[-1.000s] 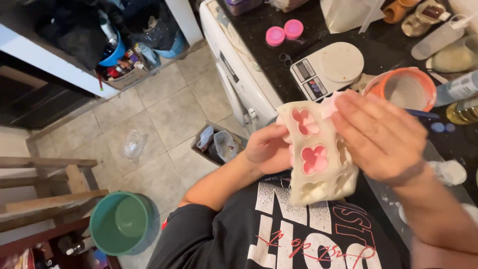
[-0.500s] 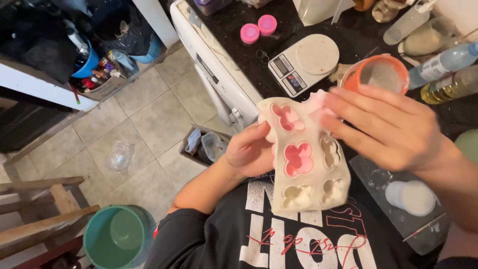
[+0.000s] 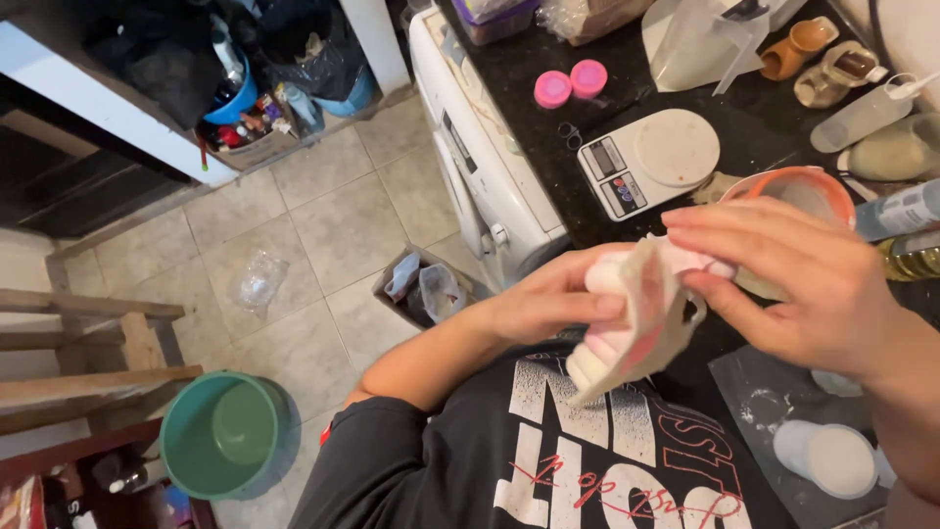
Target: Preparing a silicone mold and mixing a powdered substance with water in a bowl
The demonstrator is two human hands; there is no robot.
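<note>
Centrally, both hands gripped a pale, soft mould (image 3: 641, 333) with pink filling in its cavities, held in the air above the person's dark printed shirt (image 3: 548, 460) and just off the edge of the black tabletop (image 3: 744, 118). The left hand (image 3: 548, 299) was closed on the mould's near side, thumb and fingers pressing into its back. The right hand (image 3: 793, 284) was closed over the top edge, fingers curled across it, so that the mould was bent and seen nearly edge-on.

On the tabletop behind the hands stood a white kitchen scale (image 3: 651, 157) with a round platform. Just beside it, partly hidden by the right hand, was an orange-rimmed bowl (image 3: 793, 186). Two pink round lids (image 3: 570, 83) lay near the tabletop's far left edge, touching each other. A clear plastic jug (image 3: 700, 39) stood farther back. Near the lower right lay a white round cup (image 3: 827, 456) on a grey mat (image 3: 764, 392).

Left of the tabletop stood a white washing machine (image 3: 480, 167). On the tiled floor (image 3: 323, 225) lay a small box of rubbish (image 3: 421, 289), a crumpled clear bag (image 3: 257, 281) and a green bucket (image 3: 220, 436), the last beside a wooden frame (image 3: 88, 343).
</note>
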